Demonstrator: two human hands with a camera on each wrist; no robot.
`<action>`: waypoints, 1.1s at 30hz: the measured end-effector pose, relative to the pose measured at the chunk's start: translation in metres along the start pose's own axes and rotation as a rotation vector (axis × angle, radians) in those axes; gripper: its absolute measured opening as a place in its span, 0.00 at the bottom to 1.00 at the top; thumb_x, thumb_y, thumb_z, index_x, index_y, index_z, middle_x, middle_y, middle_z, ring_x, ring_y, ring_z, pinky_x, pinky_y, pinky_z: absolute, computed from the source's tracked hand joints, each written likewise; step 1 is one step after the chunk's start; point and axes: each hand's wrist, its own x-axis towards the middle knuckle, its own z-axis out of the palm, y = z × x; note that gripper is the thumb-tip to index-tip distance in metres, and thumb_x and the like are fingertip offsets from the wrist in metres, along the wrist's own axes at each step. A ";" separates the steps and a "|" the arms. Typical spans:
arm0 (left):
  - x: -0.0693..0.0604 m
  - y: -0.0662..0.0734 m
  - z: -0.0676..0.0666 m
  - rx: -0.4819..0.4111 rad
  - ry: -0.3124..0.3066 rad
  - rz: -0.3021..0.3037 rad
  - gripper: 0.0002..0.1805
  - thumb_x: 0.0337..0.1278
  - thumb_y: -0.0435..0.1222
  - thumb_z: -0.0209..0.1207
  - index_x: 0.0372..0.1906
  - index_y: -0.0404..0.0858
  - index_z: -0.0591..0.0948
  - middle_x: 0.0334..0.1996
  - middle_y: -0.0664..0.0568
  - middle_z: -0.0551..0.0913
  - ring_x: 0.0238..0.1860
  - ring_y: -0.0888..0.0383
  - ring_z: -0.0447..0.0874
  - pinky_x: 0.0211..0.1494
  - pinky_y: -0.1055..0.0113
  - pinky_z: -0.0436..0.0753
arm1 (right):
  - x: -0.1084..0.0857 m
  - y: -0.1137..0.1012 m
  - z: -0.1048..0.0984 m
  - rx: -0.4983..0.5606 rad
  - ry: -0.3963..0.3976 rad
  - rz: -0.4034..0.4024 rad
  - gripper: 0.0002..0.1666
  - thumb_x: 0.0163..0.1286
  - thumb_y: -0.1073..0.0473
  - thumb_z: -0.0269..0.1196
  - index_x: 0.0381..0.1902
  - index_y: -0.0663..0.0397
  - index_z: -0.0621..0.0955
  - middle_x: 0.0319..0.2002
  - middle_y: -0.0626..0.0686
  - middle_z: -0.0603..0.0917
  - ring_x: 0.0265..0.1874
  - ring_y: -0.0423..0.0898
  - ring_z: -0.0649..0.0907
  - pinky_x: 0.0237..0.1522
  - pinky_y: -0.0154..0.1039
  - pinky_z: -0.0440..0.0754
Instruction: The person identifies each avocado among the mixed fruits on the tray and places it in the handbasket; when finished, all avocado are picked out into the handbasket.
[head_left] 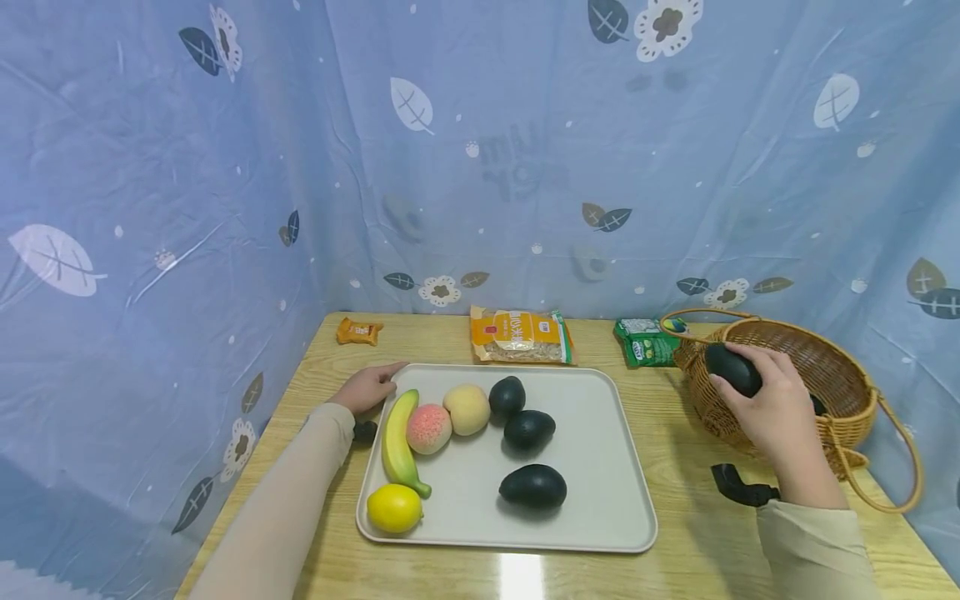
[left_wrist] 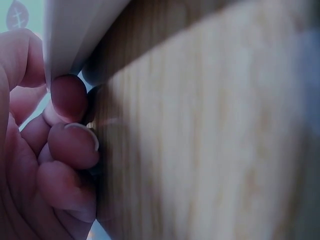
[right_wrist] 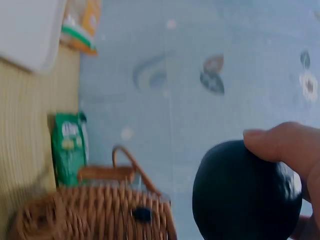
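My right hand (head_left: 780, 408) grips a dark avocado (head_left: 732, 370) in the air at the near left side of a wicker basket (head_left: 810, 350). In the right wrist view, thumb and fingers pinch that avocado (right_wrist: 245, 195), with the basket's woven side below. My left hand (head_left: 367, 390) holds the far left corner of a white tray (head_left: 592, 467); in the left wrist view its fingers (left_wrist: 75, 145) curl at the tray's rim (left_wrist: 75, 30). On the tray lie three more dark avocados (head_left: 533, 487), a banana (head_left: 399, 442), a lemon (head_left: 394, 508), a pink peach (head_left: 429, 429) and a yellowish peach (head_left: 467, 409).
Along the back stand a small orange packet (head_left: 359, 332), an orange-and-clear food bag (head_left: 521, 336) and a green snack bag (head_left: 647, 342). A black curved object (head_left: 738, 487) lies right of the tray. The basket handle (head_left: 911, 483) hangs toward the front. A blue patterned curtain (head_left: 525, 167) encloses the table.
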 end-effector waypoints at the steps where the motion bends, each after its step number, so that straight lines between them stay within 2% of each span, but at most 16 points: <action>1: 0.000 -0.001 0.000 0.004 0.000 0.009 0.33 0.71 0.38 0.51 0.80 0.47 0.70 0.42 0.41 0.85 0.38 0.50 0.78 0.53 0.51 0.75 | 0.001 0.005 -0.003 -0.012 0.009 0.030 0.36 0.73 0.58 0.68 0.75 0.62 0.71 0.67 0.76 0.66 0.57 0.80 0.70 0.48 0.76 0.70; 2: 0.001 -0.001 0.001 0.002 0.000 0.013 0.32 0.71 0.38 0.51 0.80 0.47 0.70 0.42 0.42 0.85 0.37 0.50 0.77 0.52 0.51 0.75 | 0.002 0.009 -0.005 -0.018 0.017 0.062 0.37 0.74 0.58 0.67 0.76 0.62 0.70 0.68 0.77 0.65 0.58 0.80 0.69 0.48 0.76 0.69; 6: -0.002 -0.001 -0.001 -0.016 0.014 0.017 0.32 0.71 0.38 0.52 0.79 0.46 0.71 0.62 0.42 0.83 0.47 0.49 0.78 0.59 0.48 0.76 | 0.009 0.024 -0.009 -0.025 0.036 0.187 0.38 0.77 0.54 0.63 0.78 0.62 0.67 0.71 0.78 0.61 0.61 0.81 0.65 0.51 0.76 0.67; 9: -0.003 0.000 -0.001 -0.022 0.006 0.000 0.32 0.72 0.38 0.52 0.80 0.47 0.70 0.66 0.41 0.80 0.47 0.49 0.79 0.60 0.47 0.76 | 0.013 0.034 -0.009 -0.013 0.043 0.261 0.39 0.78 0.53 0.61 0.80 0.61 0.65 0.74 0.77 0.59 0.66 0.81 0.62 0.55 0.76 0.64; 10: -0.002 -0.001 0.000 -0.024 0.003 -0.008 0.32 0.72 0.39 0.52 0.80 0.48 0.70 0.65 0.42 0.81 0.44 0.50 0.79 0.58 0.48 0.76 | 0.013 0.037 -0.009 -0.009 0.045 0.278 0.39 0.78 0.53 0.60 0.80 0.61 0.64 0.74 0.77 0.58 0.67 0.81 0.61 0.56 0.76 0.63; 12: -0.001 -0.001 0.000 -0.018 -0.003 -0.013 0.32 0.73 0.40 0.51 0.80 0.48 0.69 0.56 0.40 0.85 0.35 0.51 0.77 0.54 0.50 0.75 | 0.013 0.041 -0.010 -0.007 0.044 0.300 0.39 0.79 0.54 0.59 0.81 0.61 0.63 0.75 0.76 0.57 0.70 0.80 0.59 0.60 0.76 0.61; 13: -0.001 0.000 0.001 -0.020 -0.004 -0.014 0.32 0.72 0.40 0.51 0.80 0.48 0.70 0.54 0.41 0.86 0.32 0.52 0.75 0.52 0.51 0.74 | 0.013 0.042 -0.010 -0.012 0.039 0.305 0.38 0.79 0.54 0.59 0.81 0.62 0.63 0.75 0.77 0.57 0.71 0.79 0.59 0.62 0.76 0.60; 14: -0.001 0.000 0.001 -0.020 -0.005 -0.015 0.32 0.72 0.40 0.51 0.80 0.49 0.70 0.50 0.41 0.86 0.30 0.52 0.74 0.52 0.51 0.74 | 0.012 0.042 -0.010 -0.016 0.035 0.304 0.38 0.79 0.55 0.59 0.80 0.63 0.63 0.75 0.77 0.57 0.71 0.79 0.59 0.62 0.76 0.60; 16: -0.001 0.000 0.002 -0.016 -0.001 -0.015 0.32 0.72 0.39 0.51 0.80 0.49 0.70 0.50 0.42 0.86 0.31 0.52 0.74 0.52 0.51 0.75 | 0.012 0.040 -0.007 -0.031 0.025 0.291 0.37 0.79 0.56 0.59 0.80 0.64 0.64 0.74 0.78 0.57 0.70 0.79 0.60 0.62 0.76 0.61; 17: -0.001 0.001 0.001 -0.012 0.001 -0.015 0.32 0.72 0.39 0.51 0.80 0.48 0.70 0.51 0.41 0.86 0.33 0.51 0.76 0.52 0.51 0.75 | 0.011 0.039 -0.005 -0.042 0.025 0.275 0.36 0.79 0.57 0.59 0.79 0.65 0.65 0.74 0.78 0.58 0.69 0.79 0.61 0.61 0.76 0.63; 19: -0.001 0.002 0.001 -0.009 0.007 -0.019 0.32 0.72 0.39 0.51 0.80 0.49 0.70 0.62 0.43 0.83 0.41 0.50 0.78 0.56 0.50 0.75 | 0.009 0.033 0.001 -0.052 0.036 0.227 0.34 0.78 0.59 0.60 0.76 0.66 0.68 0.71 0.78 0.61 0.66 0.80 0.64 0.57 0.76 0.65; 23: -0.001 0.006 0.000 -0.013 0.007 -0.024 0.32 0.72 0.39 0.51 0.80 0.49 0.70 0.68 0.42 0.79 0.46 0.47 0.78 0.58 0.48 0.75 | 0.001 0.013 0.019 -0.027 0.074 0.094 0.28 0.75 0.64 0.64 0.70 0.67 0.75 0.66 0.77 0.67 0.60 0.77 0.70 0.50 0.73 0.70; 28: -0.003 0.007 0.001 -0.012 0.003 -0.042 0.32 0.73 0.39 0.51 0.80 0.49 0.69 0.61 0.42 0.83 0.39 0.49 0.78 0.56 0.50 0.74 | -0.015 -0.021 0.048 0.085 0.040 -0.114 0.21 0.69 0.69 0.69 0.59 0.64 0.83 0.54 0.67 0.78 0.47 0.64 0.80 0.41 0.56 0.78; 32: -0.003 0.005 0.001 -0.014 0.004 -0.037 0.32 0.73 0.39 0.51 0.80 0.49 0.69 0.57 0.41 0.85 0.35 0.50 0.76 0.53 0.51 0.74 | -0.029 -0.047 0.072 0.163 -0.027 -0.289 0.20 0.63 0.72 0.73 0.54 0.60 0.86 0.48 0.59 0.82 0.45 0.58 0.84 0.41 0.53 0.83; 33: -0.004 0.005 0.001 -0.015 0.008 -0.032 0.32 0.73 0.39 0.51 0.80 0.49 0.69 0.58 0.42 0.84 0.36 0.51 0.76 0.53 0.51 0.74 | -0.033 -0.054 0.077 0.176 -0.046 -0.332 0.21 0.62 0.73 0.74 0.53 0.59 0.86 0.48 0.57 0.83 0.45 0.56 0.85 0.41 0.54 0.84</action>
